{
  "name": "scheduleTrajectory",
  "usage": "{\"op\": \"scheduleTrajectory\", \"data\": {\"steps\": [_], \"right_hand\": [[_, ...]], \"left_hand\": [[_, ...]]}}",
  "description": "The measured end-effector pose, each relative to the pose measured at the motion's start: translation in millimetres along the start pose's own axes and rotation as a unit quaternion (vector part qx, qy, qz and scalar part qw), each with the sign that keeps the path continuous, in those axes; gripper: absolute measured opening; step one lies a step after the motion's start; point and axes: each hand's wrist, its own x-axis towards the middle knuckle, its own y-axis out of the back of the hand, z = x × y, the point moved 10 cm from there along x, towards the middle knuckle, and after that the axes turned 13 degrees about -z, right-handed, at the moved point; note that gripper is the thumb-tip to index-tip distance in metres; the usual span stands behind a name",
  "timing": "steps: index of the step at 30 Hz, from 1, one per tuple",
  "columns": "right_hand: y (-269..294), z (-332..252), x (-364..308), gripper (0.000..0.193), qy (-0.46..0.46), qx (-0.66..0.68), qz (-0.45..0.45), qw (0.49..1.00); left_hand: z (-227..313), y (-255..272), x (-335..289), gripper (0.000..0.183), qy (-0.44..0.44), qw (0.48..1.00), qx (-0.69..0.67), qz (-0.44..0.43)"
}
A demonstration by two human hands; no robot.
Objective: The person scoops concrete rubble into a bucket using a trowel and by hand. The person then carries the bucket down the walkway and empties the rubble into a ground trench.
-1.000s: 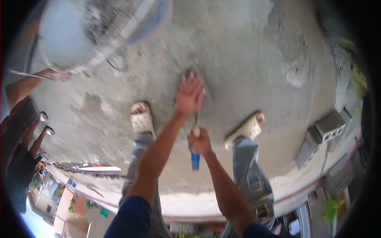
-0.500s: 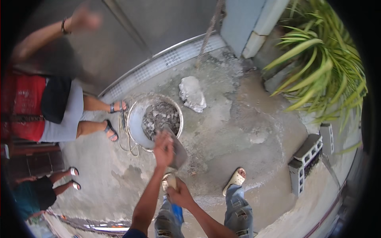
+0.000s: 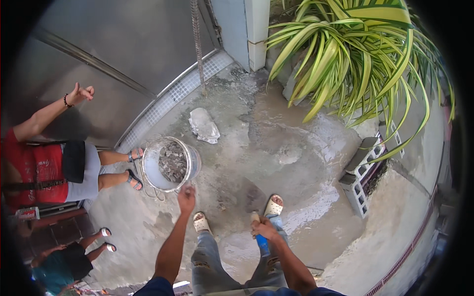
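One trowel, one bucket (image 3: 168, 178), one pale rock (image 3: 203, 126), one leafy plant (image 3: 365, 54) and three hollow concrete blocks (image 3: 354, 197) are counted. Two cream clogs (image 3: 201, 223) are worn by the person. Two other people are noted at the left: one in a red top (image 3: 42, 165), one in dark green (image 3: 52, 273).

The trowel (image 3: 250, 195) is held by the right hand (image 3: 265, 229), which is closed around its blue handle. A pale collar is seen ahead of the grip; the flat, dark blade is pointed away from the body, just beside the right clog. Whether the floor (image 3: 232, 160) is touched by it cannot be told. The left hand (image 3: 186, 198) is placed at the bucket's near rim, fingers partly bent; contact cannot be confirmed. Grey rubble (image 3: 173, 162) is contained in the bucket.

The floor is bounded at its far left edge by a perforated threshold (image 3: 173, 93) and at its right edge by the blocks. Open room, wet in patches, is found between bucket and blocks.
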Motion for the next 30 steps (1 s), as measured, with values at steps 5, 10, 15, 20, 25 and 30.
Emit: {"op": "scheduleTrajectory", "data": {"steps": [5,10,15,20,25,30], "right_hand": [[95.1,-22.4,-51.0,0.01,-0.071,-0.117,0.106,0.985],[148.0,-84.9,-76.3,0.027,-0.01,-0.224,0.163,0.961],[101.7,-171.3,-50.6,0.061,0.027,-0.205,0.152,0.967],[162.9,-197.1,28.7,0.063,0.078,-0.391,0.189,0.897],[141.1,-282.6,152.1,0.055,0.047,-0.608,0.205,0.766],[130.3,-424.9,278.7,0.065,0.024,-0.657,0.249,0.711]], "left_hand": [[-37.8,-138.1,-147.2,0.043,0.149,0.988,-0.019,-0.034],[54.9,-269.0,-220.6,0.048,0.24,0.929,-0.254,-0.123],[111.8,-287.6,-216.7,0.05,0.292,0.868,-0.38,-0.126],[124.0,-313.8,-173.4,0.053,0.357,0.728,-0.578,-0.089],[110.5,-335.0,-139.5,0.049,0.417,0.661,-0.607,-0.141],[114.2,-302.3,-86.2,0.051,0.317,0.668,-0.656,-0.151]]}}
